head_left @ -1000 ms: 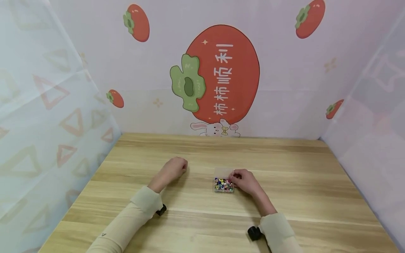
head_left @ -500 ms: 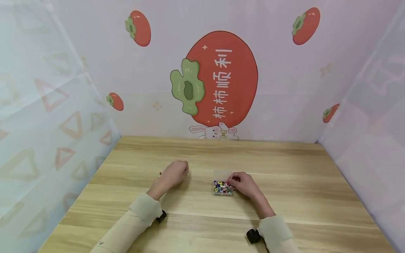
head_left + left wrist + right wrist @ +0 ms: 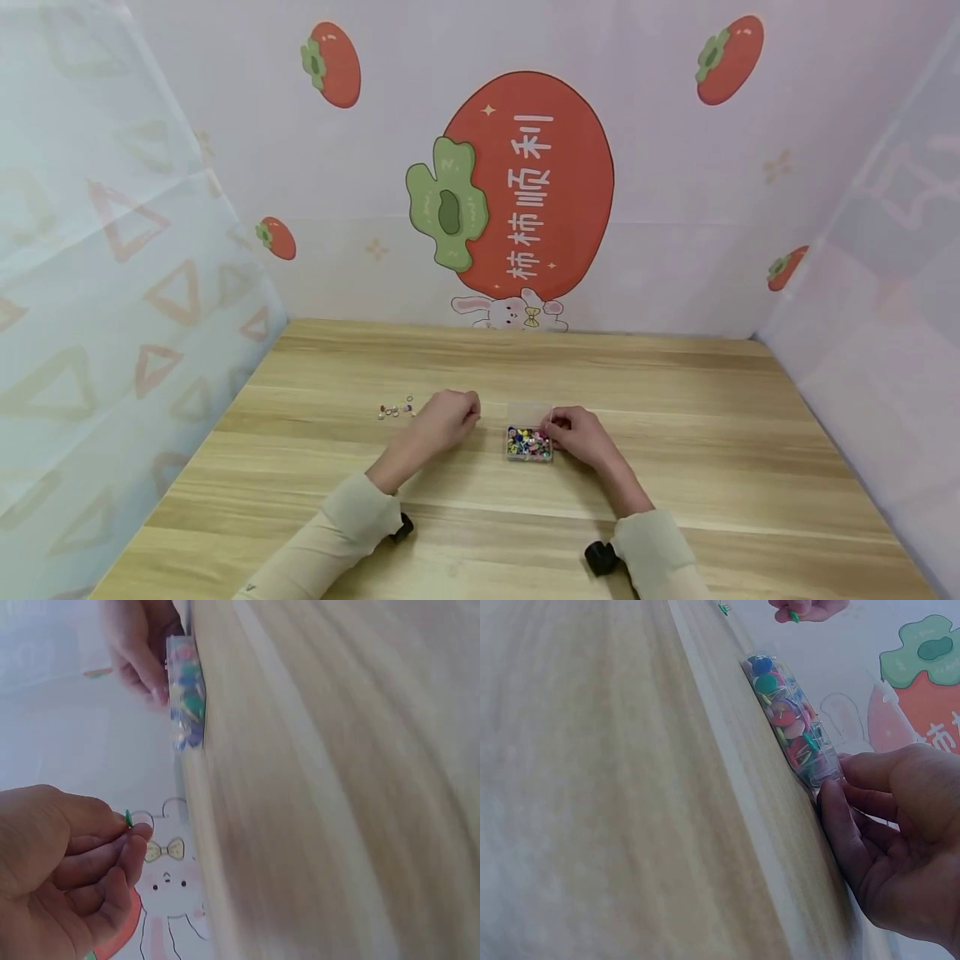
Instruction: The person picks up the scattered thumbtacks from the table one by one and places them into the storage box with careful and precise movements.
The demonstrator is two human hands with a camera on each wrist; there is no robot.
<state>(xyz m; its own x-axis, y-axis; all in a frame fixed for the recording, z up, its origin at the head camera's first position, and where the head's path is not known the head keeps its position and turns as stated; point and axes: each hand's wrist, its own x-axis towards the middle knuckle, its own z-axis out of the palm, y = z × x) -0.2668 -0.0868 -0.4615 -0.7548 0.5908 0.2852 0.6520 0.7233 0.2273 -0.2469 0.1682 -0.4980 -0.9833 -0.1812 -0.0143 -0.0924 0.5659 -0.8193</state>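
My left hand (image 3: 448,417) is over the table, left of a small clear plastic box (image 3: 529,457) full of coloured thumbtacks (image 3: 784,712). Between its thumb and forefinger it pinches a green thumbtack (image 3: 129,818), which also shows at the top of the right wrist view. The right hand (image 3: 581,432) holds the box's right end with thumb and fingers. That box stands on the table with its clear lid (image 3: 528,412) raised at the back.
Several loose tacks (image 3: 395,410) lie on the wooden table (image 3: 675,400) behind and left of the left hand. A printed backdrop (image 3: 675,192) stands at the table's far edge, with patterned sheets at both sides.
My left hand has moved right toward the box, uncovering the loose tacks on the table. The right hand keeps its hold on the box, which has stayed in place.
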